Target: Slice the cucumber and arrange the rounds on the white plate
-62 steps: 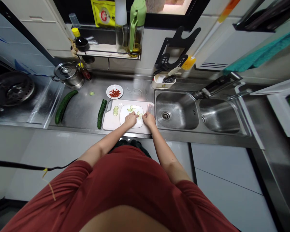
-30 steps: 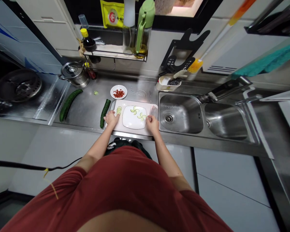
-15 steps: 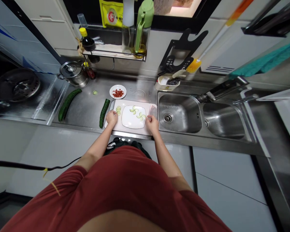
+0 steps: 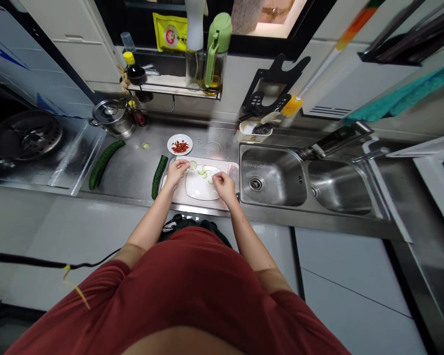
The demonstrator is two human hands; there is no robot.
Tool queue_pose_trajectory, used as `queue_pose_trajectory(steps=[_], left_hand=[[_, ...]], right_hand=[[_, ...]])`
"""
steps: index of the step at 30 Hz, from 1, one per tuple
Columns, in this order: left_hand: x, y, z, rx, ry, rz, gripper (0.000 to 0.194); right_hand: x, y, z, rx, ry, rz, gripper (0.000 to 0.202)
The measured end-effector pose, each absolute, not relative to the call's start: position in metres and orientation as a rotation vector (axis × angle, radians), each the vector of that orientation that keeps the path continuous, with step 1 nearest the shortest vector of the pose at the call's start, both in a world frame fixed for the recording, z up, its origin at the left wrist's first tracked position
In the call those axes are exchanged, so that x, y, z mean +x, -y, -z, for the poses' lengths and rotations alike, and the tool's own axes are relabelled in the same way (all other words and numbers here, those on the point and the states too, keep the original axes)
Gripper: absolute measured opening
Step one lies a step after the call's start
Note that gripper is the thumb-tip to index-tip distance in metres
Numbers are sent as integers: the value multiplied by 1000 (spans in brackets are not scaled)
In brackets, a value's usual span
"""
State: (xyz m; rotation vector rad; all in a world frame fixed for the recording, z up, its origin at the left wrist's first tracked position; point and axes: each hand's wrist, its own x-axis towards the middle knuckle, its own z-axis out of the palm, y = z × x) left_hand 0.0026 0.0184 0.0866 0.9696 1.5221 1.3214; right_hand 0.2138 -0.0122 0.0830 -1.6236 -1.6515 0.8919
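Observation:
Pinched in my left hand is a thin cucumber slice, raised above the upper left of a white plate. My right hand hovers over the plate's right side, its fingertips pressed together; whether anything is between them is too small to make out. Curved cucumber pieces form a pinwheel on the plate, with more partly covered by my right hand. Under the plate lies a pale cutting board. A cut length of cucumber rests just left of the board.
A whole cucumber and a small end piece lie on the steel counter. Behind the board stands a small dish of chopped red pieces. A double sink is to the right, a lidded pot at the back left.
My left hand has lifted a cucumber slice from the board and brought it up and right over the plate. My right hand has moved left from the plate's edge to above it.

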Motion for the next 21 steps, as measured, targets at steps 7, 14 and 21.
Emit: queue_pose_trajectory(steps=[7, 14, 21], left_hand=[[14, -7, -141, 968, -1171, -1305, 35], [23, -3, -157, 1090, -1096, -1246, 32], [30, 0, -152, 1120, -1056, -1208, 33]], right_hand=[[196, -1, -134, -1249, 1554, -849, 21], [189, -7, -151, -1091, 1584, -991, 23], [195, -5, -153, -1109, 1536, -1078, 22]])
